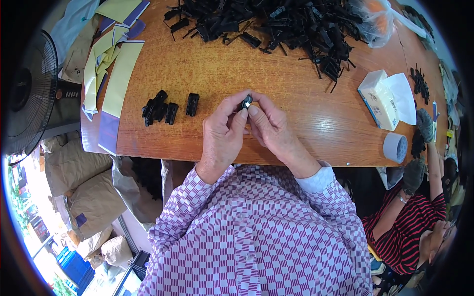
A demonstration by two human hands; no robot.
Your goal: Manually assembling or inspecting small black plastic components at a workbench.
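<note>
Both of my hands meet over the near middle of the wooden table (173, 64). Between their fingertips is a small black plastic part (247, 101) with a pale or shiny spot on it; the fingers cover most of it. My left hand (224, 126) pinches it from the left, thumb and forefinger together. My right hand (274, 126) pinches it from the right with the thumb near the pale spot. To the left of my hands one black part (192, 104) lies alone, and beside it is a small cluster of similar black parts (158, 107).
A big heap of black plastic parts (276, 24) covers the far side. Yellow and purple paper strips (116, 84) lie left, near a fan (29, 93). At right are a tissue pack (380, 98), a tape roll (395, 147) and a gloved co-worker (410, 232) handling black parts.
</note>
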